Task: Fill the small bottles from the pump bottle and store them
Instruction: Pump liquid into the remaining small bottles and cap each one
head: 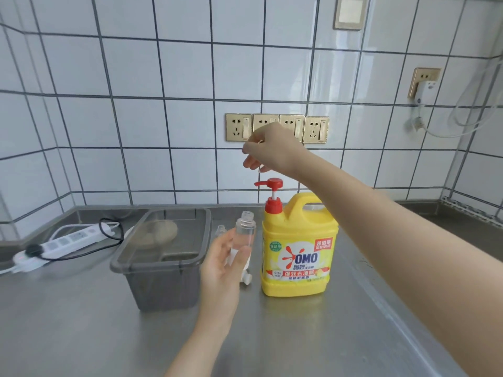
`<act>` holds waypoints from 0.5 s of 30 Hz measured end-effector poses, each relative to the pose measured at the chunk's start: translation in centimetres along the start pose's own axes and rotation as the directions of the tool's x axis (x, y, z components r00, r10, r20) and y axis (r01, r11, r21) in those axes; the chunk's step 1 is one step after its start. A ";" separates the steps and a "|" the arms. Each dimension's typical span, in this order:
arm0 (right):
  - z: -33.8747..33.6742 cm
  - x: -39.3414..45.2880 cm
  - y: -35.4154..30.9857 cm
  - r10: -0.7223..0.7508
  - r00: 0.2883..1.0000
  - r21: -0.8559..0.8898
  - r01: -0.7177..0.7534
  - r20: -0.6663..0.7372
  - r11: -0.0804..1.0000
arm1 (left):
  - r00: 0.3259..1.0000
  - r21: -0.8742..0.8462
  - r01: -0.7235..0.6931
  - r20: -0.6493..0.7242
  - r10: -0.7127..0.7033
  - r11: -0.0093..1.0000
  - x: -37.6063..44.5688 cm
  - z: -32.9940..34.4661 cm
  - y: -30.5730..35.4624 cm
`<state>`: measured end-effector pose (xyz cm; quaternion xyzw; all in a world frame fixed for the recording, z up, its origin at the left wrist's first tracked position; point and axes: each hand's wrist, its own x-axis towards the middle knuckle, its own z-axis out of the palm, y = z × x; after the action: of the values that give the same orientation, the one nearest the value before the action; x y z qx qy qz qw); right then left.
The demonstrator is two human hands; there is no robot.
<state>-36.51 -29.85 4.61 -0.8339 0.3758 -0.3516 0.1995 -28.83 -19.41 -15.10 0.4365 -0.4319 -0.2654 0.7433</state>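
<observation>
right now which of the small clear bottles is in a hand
The open-necked small bottle held upright in the left hand, beside the yellow pump bottle. Another small bottle stands on the counter behind it, untouched.

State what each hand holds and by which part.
The left hand grips a small clear bottle around its lower body. The right hand pinches something small above the pump head; what cannot be told.

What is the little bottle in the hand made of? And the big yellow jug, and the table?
The little bottle looks like clear plastic, maybe glass: you see the fingers through it. The big yellow jug looks like glossy plastic, solid coloured with a moulded handle and a red pump. The table looks like brushed steel: grey, with soft blurry reflections.
</observation>
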 end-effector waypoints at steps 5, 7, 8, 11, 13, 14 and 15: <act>1.7 -5.1 -0.2 -0.025 0.999 0.053 0.024 0.020 0.998 | 0.999 0.039 0.054 -0.006 -0.054 0.998 -3.6 -2.2 -0.5; 3.4 -7.0 0.7 -0.004 0.998 0.047 0.001 0.070 0.999 | 0.996 0.070 0.081 -0.031 -0.079 0.994 -4.8 -3.3 -1.2; 4.2 -7.6 1.4 0.007 0.995 0.016 -0.009 0.099 1.000 | 0.996 0.091 0.082 -0.039 -0.079 0.992 -5.1 -3.7 -1.5; 7.1 -9.3 3.8 0.071 0.974 -0.120 -0.045 0.217 0.992 | 0.996 0.143 0.084 -0.048 -0.078 0.986 -6.0 -5.0 -2.7; 9.0 -10.0 5.5 0.144 0.948 -0.200 -0.088 0.286 0.976 | 0.996 0.190 0.084 -0.059 -0.074 0.978 -6.2 -5.5 -3.4; 10.0 -10.2 6.2 0.172 0.934 -0.244 -0.095 0.314 0.965 | 0.995 0.198 0.087 -0.063 -0.075 0.976 -6.3 -5.7 -3.6; 10.8 -10.2 6.9 0.191 0.923 -0.286 -0.094 0.334 0.954 | 0.995 0.200 0.085 -0.070 -0.072 0.976 -6.4 -5.8 -3.8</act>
<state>-36.69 -25.67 -11.25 -0.8731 0.4369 -0.1250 0.1766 -26.91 -13.86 -22.48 0.5350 -0.4157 -0.2354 0.6968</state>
